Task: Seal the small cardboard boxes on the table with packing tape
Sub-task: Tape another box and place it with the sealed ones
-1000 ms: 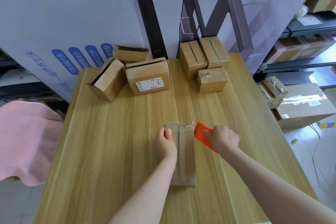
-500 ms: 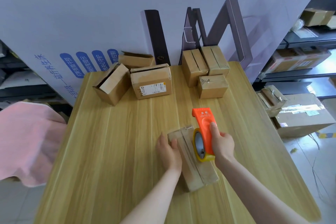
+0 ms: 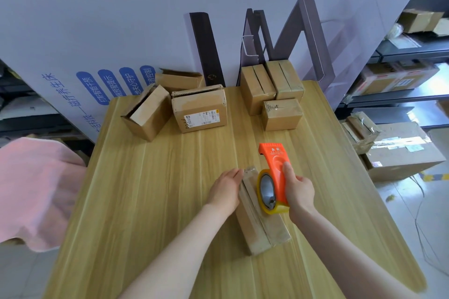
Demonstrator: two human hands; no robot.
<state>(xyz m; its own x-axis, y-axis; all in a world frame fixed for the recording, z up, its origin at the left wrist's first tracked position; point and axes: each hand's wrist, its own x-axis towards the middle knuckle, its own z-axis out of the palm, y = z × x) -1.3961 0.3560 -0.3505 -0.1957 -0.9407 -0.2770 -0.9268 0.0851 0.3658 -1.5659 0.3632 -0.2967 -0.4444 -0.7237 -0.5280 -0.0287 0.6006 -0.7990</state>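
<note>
**Both hands busy, forearms bare**

L hand (image 3: 224,189): fingers straight & together, pointing away from the body, palm side laid flat on the left flank of the small cardboard box (image 3: 263,233). Wrist straight. L forearm comes in from the bottom edge, slanting up-right.

R hand (image 3: 300,192): wrapped round the orange tape dispenser (image 3: 273,165) from its right side, one finger stretched up along the orange body. R forearm enters from the bottom-right corner, slanting up-left.

Hands near each other, not touching.

Single head-worn wide-angle view, set close above the near edge of the desk (image 3: 145,201), facing forward and down along it to the far edge, the white panel (image 3: 121,19) behind, and shelving (image 3: 413,48) at right.
</note>
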